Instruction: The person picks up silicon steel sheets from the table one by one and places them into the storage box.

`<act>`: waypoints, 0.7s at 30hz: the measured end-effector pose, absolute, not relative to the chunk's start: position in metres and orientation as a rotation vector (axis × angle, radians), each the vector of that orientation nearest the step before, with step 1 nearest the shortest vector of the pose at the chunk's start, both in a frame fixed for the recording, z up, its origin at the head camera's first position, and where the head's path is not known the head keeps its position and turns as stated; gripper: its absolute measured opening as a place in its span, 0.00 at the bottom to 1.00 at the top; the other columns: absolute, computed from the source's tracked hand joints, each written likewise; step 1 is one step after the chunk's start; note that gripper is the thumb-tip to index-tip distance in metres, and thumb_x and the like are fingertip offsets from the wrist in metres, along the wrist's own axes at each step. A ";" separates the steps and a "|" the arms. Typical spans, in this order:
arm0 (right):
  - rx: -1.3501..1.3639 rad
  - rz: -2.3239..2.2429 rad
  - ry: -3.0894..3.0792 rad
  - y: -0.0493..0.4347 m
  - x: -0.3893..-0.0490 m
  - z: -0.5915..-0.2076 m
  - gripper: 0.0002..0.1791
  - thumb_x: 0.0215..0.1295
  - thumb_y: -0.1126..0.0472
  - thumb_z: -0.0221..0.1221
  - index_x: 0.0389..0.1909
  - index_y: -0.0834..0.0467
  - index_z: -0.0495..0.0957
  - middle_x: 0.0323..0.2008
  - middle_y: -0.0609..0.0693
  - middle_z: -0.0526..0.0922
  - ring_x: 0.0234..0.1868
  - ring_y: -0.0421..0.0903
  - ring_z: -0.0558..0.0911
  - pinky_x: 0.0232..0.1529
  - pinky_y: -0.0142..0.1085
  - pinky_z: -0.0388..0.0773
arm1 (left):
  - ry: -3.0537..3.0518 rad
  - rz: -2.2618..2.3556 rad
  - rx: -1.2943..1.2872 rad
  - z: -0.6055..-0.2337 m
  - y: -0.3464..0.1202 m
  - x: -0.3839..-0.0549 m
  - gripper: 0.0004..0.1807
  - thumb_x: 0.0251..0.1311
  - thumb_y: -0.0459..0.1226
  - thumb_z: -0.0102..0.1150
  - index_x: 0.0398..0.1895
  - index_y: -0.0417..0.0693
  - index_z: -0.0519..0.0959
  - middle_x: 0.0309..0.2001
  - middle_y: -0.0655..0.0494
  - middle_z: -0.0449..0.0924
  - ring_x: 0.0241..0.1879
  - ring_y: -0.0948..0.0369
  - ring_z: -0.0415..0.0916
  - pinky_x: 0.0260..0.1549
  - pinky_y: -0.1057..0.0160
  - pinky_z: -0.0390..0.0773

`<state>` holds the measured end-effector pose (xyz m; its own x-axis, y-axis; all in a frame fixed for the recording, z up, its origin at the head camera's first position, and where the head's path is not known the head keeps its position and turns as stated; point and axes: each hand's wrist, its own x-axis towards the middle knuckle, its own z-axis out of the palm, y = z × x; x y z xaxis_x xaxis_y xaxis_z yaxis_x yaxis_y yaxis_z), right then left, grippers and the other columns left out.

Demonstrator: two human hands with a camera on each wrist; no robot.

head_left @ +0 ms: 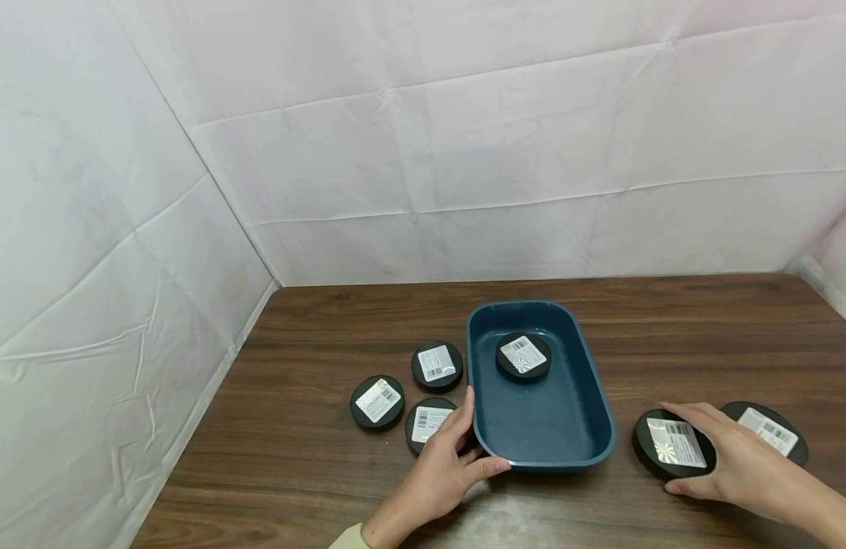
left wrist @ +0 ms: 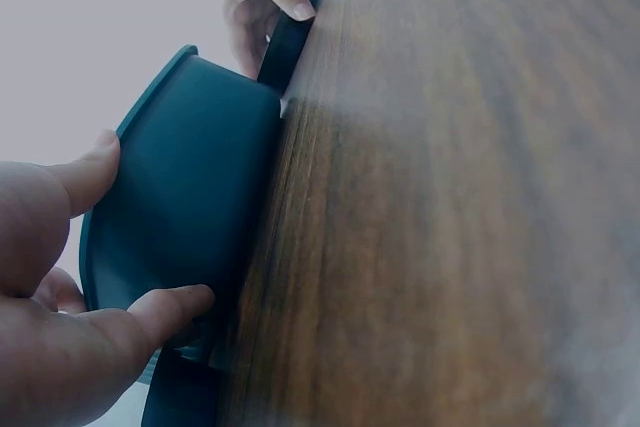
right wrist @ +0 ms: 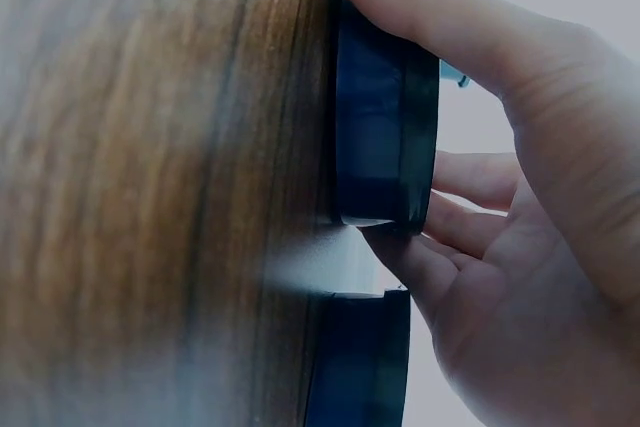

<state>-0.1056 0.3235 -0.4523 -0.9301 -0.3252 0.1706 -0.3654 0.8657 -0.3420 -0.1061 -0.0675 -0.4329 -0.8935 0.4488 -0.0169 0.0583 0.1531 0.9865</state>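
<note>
A blue rectangular tray (head_left: 567, 427) lies on the table with one flat round black container (head_left: 523, 356) inside, labelled on top with a barcode sticker. My left hand (head_left: 445, 462) holds the tray's near left corner, thumb on the front rim and fingers along the left side. In the left wrist view the tray's outer wall (left wrist: 200, 167) shows between thumb and fingers. To the right, my right hand (head_left: 738, 461) grips another labelled round black container (head_left: 675, 444) by its sides. That container's edge (right wrist: 385, 127) appears close to the wood in the right wrist view.
Left of the tray sit three more round black containers (head_left: 377, 402), one partly behind my left hand. Another round black container (head_left: 769, 433) lies beyond my right hand, partly covered by it. White cloth walls (head_left: 505, 152) stand behind and beside the wooden table (head_left: 313, 473).
</note>
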 end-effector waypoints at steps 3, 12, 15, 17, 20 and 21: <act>0.547 0.550 -2.907 0.324 -0.105 -0.454 0.57 0.30 0.39 0.81 0.64 0.60 0.72 0.53 0.57 0.79 0.47 0.60 0.83 0.35 0.53 0.82 | 2.133 1.794 0.484 -0.433 -0.067 -0.106 0.54 0.63 0.40 0.67 0.81 0.47 0.40 0.80 0.41 0.43 0.76 0.48 0.57 0.65 0.63 0.74; 0.535 0.558 -2.894 0.324 -0.103 -0.456 0.56 0.30 0.41 0.82 0.64 0.59 0.72 0.53 0.57 0.79 0.46 0.60 0.83 0.34 0.54 0.82 | 2.130 1.792 0.479 -0.433 -0.067 -0.105 0.54 0.63 0.40 0.67 0.81 0.46 0.40 0.80 0.41 0.42 0.76 0.47 0.56 0.65 0.62 0.74; 0.536 0.548 -2.882 0.324 -0.102 -0.456 0.56 0.30 0.41 0.82 0.64 0.58 0.72 0.53 0.55 0.79 0.46 0.59 0.83 0.34 0.52 0.82 | 2.129 1.788 0.477 -0.433 -0.067 -0.105 0.54 0.63 0.40 0.66 0.81 0.47 0.39 0.80 0.41 0.42 0.76 0.47 0.56 0.65 0.62 0.74; 0.541 0.540 -2.870 0.324 -0.103 -0.456 0.56 0.30 0.41 0.83 0.64 0.58 0.72 0.53 0.55 0.79 0.45 0.58 0.83 0.33 0.50 0.82 | 2.131 1.789 0.478 -0.433 -0.067 -0.105 0.54 0.63 0.40 0.67 0.81 0.46 0.39 0.80 0.41 0.42 0.76 0.47 0.56 0.64 0.63 0.75; 0.537 0.523 -2.860 0.324 -0.104 -0.455 0.55 0.30 0.41 0.83 0.64 0.57 0.72 0.52 0.53 0.79 0.43 0.56 0.83 0.32 0.47 0.82 | 2.131 1.802 0.487 -0.433 -0.067 -0.105 0.54 0.63 0.39 0.67 0.81 0.45 0.40 0.80 0.40 0.42 0.76 0.47 0.57 0.64 0.63 0.75; 0.535 0.538 -2.871 0.324 -0.104 -0.454 0.55 0.31 0.42 0.82 0.64 0.57 0.72 0.53 0.55 0.79 0.44 0.57 0.84 0.32 0.48 0.82 | 2.131 1.808 0.490 -0.433 -0.067 -0.106 0.54 0.62 0.39 0.67 0.81 0.45 0.40 0.80 0.40 0.43 0.76 0.47 0.57 0.64 0.63 0.75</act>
